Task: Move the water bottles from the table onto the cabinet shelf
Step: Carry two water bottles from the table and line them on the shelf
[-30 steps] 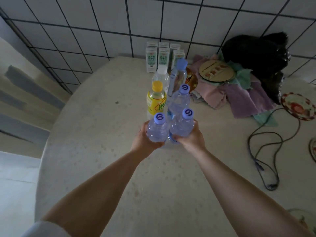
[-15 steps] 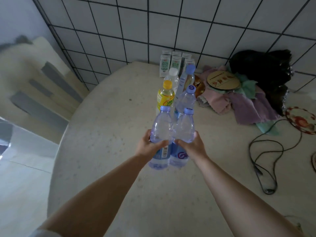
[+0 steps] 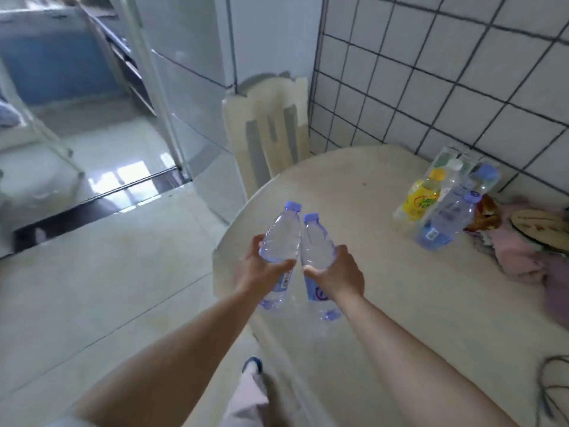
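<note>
Each hand holds one clear water bottle with a blue cap, both lifted above the round table's (image 3: pixel 385 297) left edge. My left hand (image 3: pixel 255 272) grips the left bottle (image 3: pixel 281 238) around its middle. My right hand (image 3: pixel 337 275) grips the right bottle (image 3: pixel 315 245), and the two bottles touch side by side. Another blue-capped water bottle (image 3: pixel 446 221) stands on the table at the far right, next to a yellow drink bottle (image 3: pixel 420 200), a clear white-capped bottle (image 3: pixel 451 177) and one more blue-capped bottle (image 3: pixel 485 180). No cabinet shelf is clearly visible.
A cream chair (image 3: pixel 268 131) stands between table and tiled wall. Folded pink and purple cloths (image 3: pixel 523 257) with a round wooden plate (image 3: pixel 542 226) lie at the right. A cable (image 3: pixel 551 392) lies at the lower right. Glossy tiled floor and a white door frame (image 3: pixel 147 72) lie left.
Both bottles have been lifted off the table and carried left, away from the other bottles. My view has swung left, bringing the floor, chair and doorway into sight.
</note>
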